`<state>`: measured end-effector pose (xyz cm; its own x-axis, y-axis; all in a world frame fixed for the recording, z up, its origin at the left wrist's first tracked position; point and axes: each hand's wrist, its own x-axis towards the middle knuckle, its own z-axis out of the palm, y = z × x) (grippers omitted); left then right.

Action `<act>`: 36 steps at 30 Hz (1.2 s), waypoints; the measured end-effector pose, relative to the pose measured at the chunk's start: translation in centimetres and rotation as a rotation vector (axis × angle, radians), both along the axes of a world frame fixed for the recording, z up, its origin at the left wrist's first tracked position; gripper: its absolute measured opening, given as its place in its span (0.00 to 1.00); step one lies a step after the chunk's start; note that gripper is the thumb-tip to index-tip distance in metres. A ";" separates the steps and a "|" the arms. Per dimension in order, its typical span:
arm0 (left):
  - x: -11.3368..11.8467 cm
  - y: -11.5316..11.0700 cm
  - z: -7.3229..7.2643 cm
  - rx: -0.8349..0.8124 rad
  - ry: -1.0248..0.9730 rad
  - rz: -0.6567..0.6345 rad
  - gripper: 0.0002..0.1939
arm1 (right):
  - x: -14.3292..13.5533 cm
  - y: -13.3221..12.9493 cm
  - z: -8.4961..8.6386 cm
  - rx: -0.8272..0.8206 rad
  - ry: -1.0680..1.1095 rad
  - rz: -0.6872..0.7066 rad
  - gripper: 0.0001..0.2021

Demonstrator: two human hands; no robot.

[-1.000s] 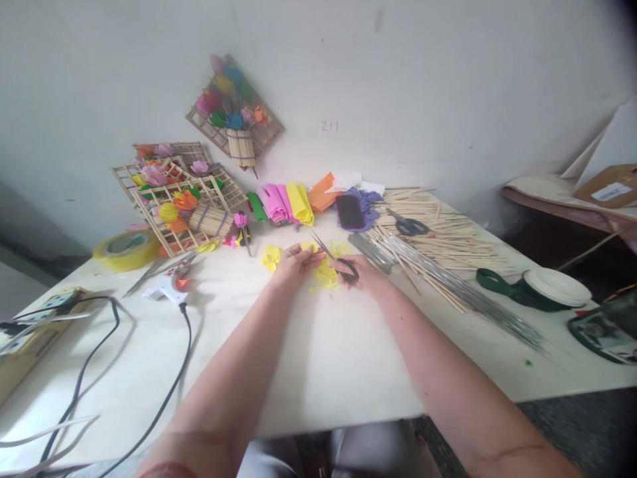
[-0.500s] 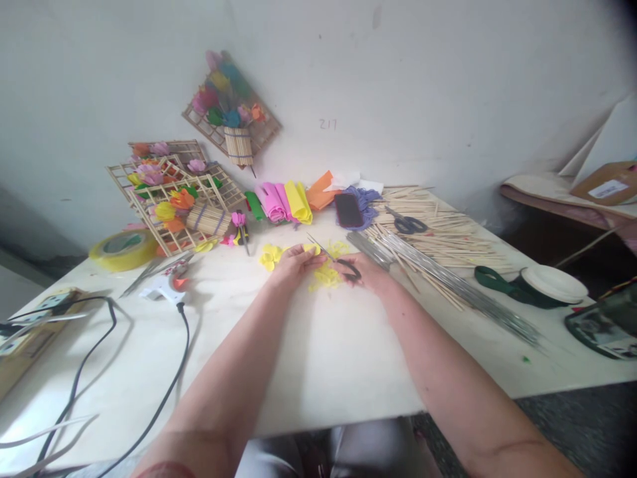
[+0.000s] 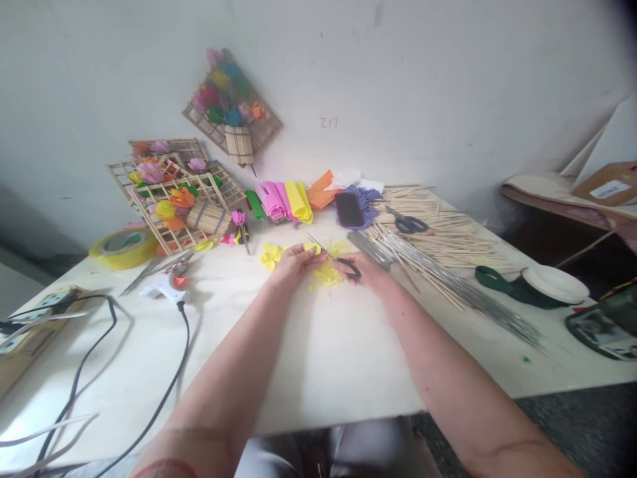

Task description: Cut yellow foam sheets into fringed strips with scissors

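Over the middle of the white table, my left hand (image 3: 297, 260) pinches a small piece of yellow paper (image 3: 312, 248) between thumb and fingers. My right hand (image 3: 361, 267) is closed around the dark handles of a pair of scissors (image 3: 348, 267). Their blades point up and left, right beside the yellow piece. Under and between my hands lie thin yellow paper scraps (image 3: 327, 275). A cluster of cut yellow petals (image 3: 270, 255) rests just left of my left hand.
Rolled crepe paper (image 3: 298, 201), a phone (image 3: 350, 210) and many wooden sticks (image 3: 432, 226) line the back. Metal wires (image 3: 462, 292) lie on the right. A glue gun (image 3: 166, 285) with its cord, a tape roll (image 3: 123, 249) and flower-filled stick frames (image 3: 174, 199) occupy the left.
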<state>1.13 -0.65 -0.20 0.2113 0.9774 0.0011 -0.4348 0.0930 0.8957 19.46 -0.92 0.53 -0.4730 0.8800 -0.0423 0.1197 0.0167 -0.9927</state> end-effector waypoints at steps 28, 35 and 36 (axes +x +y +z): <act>-0.3 0.3 -0.3 -0.034 -0.032 0.071 0.06 | -0.2 -0.3 0.1 0.077 -0.003 -0.008 0.16; -0.3 0.3 -0.3 -0.026 -0.035 0.076 0.06 | -0.2 -0.5 0.3 0.083 0.002 -0.003 0.15; -0.3 0.3 -0.3 -0.024 -0.033 0.077 0.06 | -0.3 -0.5 0.3 0.080 0.005 -0.004 0.15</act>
<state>0.80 -0.36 -0.54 0.1362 0.9905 -0.0170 -0.4708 0.0798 0.8786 19.20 -1.38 0.80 -0.4697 0.8823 0.0300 0.1154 0.0950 -0.9888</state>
